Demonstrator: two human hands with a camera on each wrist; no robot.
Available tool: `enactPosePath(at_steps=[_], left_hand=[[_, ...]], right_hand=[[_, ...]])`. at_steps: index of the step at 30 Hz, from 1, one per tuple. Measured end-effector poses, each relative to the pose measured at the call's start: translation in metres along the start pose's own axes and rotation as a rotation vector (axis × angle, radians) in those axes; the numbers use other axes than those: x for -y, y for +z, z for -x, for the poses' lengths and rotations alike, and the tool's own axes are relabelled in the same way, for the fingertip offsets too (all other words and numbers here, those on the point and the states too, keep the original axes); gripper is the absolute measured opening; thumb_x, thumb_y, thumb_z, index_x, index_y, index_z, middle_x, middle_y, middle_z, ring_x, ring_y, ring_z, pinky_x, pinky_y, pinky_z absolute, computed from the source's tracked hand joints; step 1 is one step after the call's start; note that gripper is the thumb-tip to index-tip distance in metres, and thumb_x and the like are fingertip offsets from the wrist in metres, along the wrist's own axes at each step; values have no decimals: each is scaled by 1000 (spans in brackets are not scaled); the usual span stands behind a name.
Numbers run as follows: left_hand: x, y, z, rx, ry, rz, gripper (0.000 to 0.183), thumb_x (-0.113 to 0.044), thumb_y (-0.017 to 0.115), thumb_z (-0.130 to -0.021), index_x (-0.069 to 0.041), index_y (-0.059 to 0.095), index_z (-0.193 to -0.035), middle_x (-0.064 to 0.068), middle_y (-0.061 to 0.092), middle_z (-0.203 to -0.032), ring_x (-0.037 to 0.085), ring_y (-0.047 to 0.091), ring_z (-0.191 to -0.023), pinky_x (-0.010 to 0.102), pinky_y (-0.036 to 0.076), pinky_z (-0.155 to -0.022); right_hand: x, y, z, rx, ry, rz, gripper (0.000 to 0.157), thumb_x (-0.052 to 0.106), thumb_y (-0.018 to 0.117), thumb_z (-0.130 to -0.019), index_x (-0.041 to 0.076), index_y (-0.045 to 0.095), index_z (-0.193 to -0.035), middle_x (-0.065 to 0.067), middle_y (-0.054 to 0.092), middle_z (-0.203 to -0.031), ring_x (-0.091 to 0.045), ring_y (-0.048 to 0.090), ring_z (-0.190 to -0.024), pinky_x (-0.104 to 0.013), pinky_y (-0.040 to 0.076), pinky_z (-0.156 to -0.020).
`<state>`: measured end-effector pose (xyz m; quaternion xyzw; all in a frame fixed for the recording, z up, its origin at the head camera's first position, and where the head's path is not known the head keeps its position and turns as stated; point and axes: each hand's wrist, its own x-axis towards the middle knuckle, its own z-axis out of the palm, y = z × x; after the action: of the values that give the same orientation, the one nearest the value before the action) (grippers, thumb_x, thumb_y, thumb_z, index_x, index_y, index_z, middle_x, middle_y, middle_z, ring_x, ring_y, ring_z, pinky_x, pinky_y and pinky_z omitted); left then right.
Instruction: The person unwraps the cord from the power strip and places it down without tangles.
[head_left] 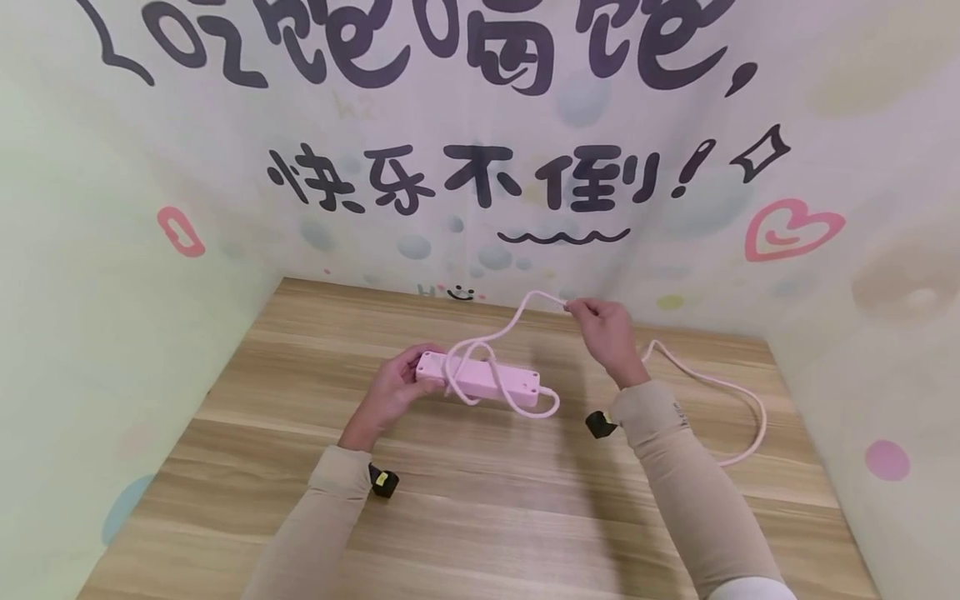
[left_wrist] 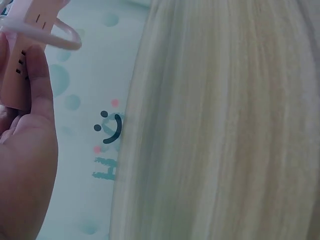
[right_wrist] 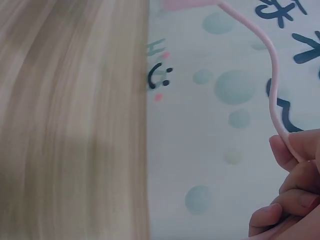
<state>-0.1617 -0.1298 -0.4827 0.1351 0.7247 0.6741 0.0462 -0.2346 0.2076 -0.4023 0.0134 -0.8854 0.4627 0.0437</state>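
Note:
A pink power strip [head_left: 480, 377] is held up over the table, with its pink cord [head_left: 516, 315] looped around its body. My left hand [head_left: 395, 385] grips the strip's left end; in the left wrist view slots show in the power strip [left_wrist: 19, 80] beside the left hand [left_wrist: 31, 145]. To the right and higher up, my right hand [head_left: 603, 333] pinches the cord between thumb and fingers. The right wrist view shows the cord [right_wrist: 274, 75] running up from the right hand [right_wrist: 300, 185] toward the strip. Beyond that hand, more cord trails down to the table.
The wood-grain table [head_left: 480, 517] meets a printed cloth backdrop [head_left: 465, 183] at its back edge and both sides. A slack length of cord [head_left: 761, 417] curves over the table's right part. A small black device sits at each wrist.

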Motion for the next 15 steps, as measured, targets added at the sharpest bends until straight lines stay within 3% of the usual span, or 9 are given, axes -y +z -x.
enactPosePath(at_steps=[3, 8, 10, 15], left_hand=[[2, 0, 0, -17, -20, 5, 52, 0, 72, -90, 6, 53, -138, 25, 60, -131, 6, 61, -109, 14, 54, -94], [6, -3, -1, -77, -42, 8, 53, -1, 73, -90, 3, 53, -140, 25, 60, -136, 4, 61, -112, 12, 52, -98], [7, -5, -2, -98, -45, 7, 56, -3, 73, -90, 3, 52, -141, 25, 59, -138, 4, 61, -113, 12, 51, -99], [5, -8, -4, -135, -47, 32, 56, -1, 72, -91, 6, 49, -142, 25, 57, -139, 4, 60, -114, 11, 51, -98]], right_hand=[[7, -8, 0, -3, 11, -71, 37, 39, 59, -102, 8, 77, -112, 7, 38, -59, -10, 32, -52, -25, 28, -46], [13, -18, 3, 27, 14, -104, 39, 41, 61, -101, 7, 77, -114, 8, 37, -63, -11, 30, -55, -26, 27, -48], [13, -21, 5, 45, 21, -99, 38, 42, 62, -101, 9, 77, -113, 8, 40, -65, -13, 32, -58, -26, 30, -51], [10, -26, 9, 95, 8, -97, 37, 45, 65, -98, 12, 79, -110, 13, 65, -80, -14, 41, -72, -27, 37, -65]])
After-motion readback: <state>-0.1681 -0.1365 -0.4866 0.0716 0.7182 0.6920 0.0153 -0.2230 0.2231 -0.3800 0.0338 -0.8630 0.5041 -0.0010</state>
